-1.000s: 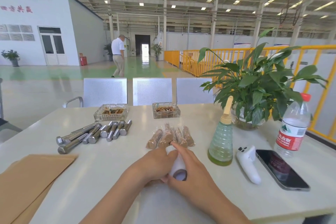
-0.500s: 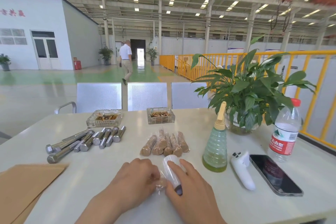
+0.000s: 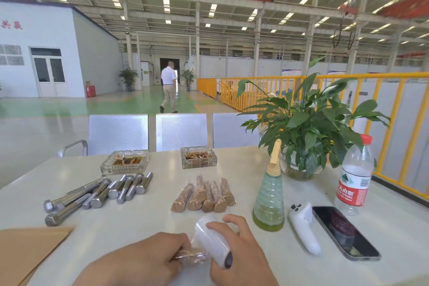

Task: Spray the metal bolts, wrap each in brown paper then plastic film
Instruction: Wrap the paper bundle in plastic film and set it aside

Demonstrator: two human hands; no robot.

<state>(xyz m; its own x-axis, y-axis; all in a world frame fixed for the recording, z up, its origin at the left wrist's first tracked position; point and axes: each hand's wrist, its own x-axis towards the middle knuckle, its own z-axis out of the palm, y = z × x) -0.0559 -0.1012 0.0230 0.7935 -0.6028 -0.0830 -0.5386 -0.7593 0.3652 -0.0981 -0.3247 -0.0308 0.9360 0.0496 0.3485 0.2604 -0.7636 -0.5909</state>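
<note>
My left hand (image 3: 148,260) grips a paper-wrapped bolt (image 3: 193,257) at the table's near edge; film covers the end that shows. My right hand (image 3: 241,251) holds the roll of plastic film (image 3: 212,242) just right of it, fingers curled over the roll. Several bare metal bolts (image 3: 99,193) lie at the left. Several wrapped bolts (image 3: 204,195) lie side by side in the middle. A green spray bottle (image 3: 269,202) stands at the right. Brown paper sheets (image 3: 25,251) lie at the near left corner.
Two glass ashtrays (image 3: 124,161) (image 3: 199,157) sit toward the far edge. A potted plant (image 3: 304,132), a water bottle (image 3: 355,179), a phone (image 3: 343,232) and a white controller (image 3: 303,227) crowd the right side. Metal seats (image 3: 181,131) stand behind the table.
The film roll has swung from upright between both hands to lying angled on the right. My left hand now shows the wrapped bolt's end. The view has tilted upward.
</note>
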